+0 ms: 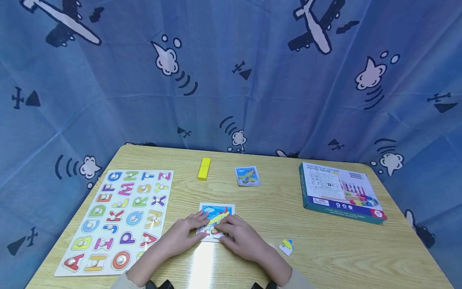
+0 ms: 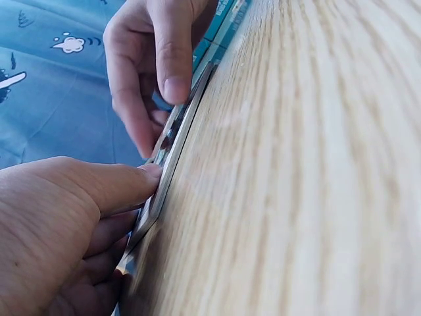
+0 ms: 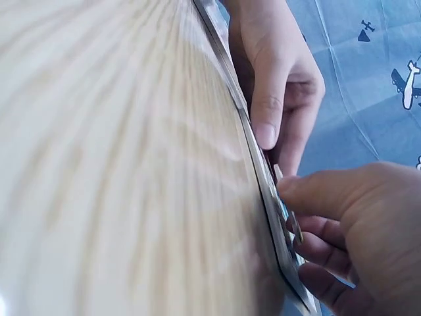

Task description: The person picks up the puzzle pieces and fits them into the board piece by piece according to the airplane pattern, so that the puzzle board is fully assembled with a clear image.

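Observation:
A small jigsaw board (image 1: pixel 217 204) with a white border and a yellow airplane on blue sky lies on the wooden table. My left hand (image 1: pixel 183 237) rests on the board's left side, fingers extended and thumb at its near edge. Over the board's lower right, my right hand (image 1: pixel 242 239) pinches a thin jigsaw piece (image 3: pixel 296 227) between thumb and fingers, tilted up from the board in the right wrist view. Its printed face is mostly hidden by the fingers. A loose jigsaw piece (image 1: pixel 286 247), yellow, blue and white, lies to the right of my right hand.
An alphabet peg board (image 1: pixel 119 200) covers the table's left side. Toward the back are a yellow block (image 1: pixel 203 168) and a square airplane picture (image 1: pixel 247 176). A bead toy box (image 1: pixel 341 192) lies at the right. A blue airplane-print curtain (image 1: pixel 216 80) hangs behind the table.

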Available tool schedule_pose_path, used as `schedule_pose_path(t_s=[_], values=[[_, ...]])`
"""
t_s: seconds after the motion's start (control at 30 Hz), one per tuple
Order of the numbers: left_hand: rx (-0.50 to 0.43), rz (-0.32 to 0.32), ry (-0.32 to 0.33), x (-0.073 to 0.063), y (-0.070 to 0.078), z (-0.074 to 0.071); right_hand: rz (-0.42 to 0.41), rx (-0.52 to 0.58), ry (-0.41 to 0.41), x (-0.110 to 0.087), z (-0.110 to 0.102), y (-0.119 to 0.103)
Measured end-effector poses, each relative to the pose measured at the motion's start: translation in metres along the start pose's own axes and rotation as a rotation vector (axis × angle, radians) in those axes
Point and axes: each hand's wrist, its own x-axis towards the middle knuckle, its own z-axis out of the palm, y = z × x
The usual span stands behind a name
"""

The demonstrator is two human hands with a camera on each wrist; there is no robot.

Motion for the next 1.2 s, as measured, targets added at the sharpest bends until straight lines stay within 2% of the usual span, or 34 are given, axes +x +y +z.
schedule_pose_path(t_s=[0.27, 0.6, 0.77, 0.87, 1.2], values=[[0.004, 0.003, -0.001, 0.000, 0.001, 0.000, -0.017, -0.052, -0.010, 0.008, 0.005, -0.004], [-0.005, -0.002, -0.008, 0.000, 0.001, -0.001, -0.008, -0.010, -0.022, 0.012, 0.007, -0.002], [-0.010, -0.006, -0.015, 0.000, 0.001, 0.000, 0.011, 0.032, 0.013, 0.010, 0.008, -0.001], [-0.003, -0.001, -0.008, 0.000, 0.000, 0.001, -0.004, 0.032, 0.042, 0.008, 0.008, 0.000], [0.008, -0.002, -0.002, 0.000, 0.001, 0.001, -0.038, -0.015, 0.041, 0.012, 0.008, -0.003]])
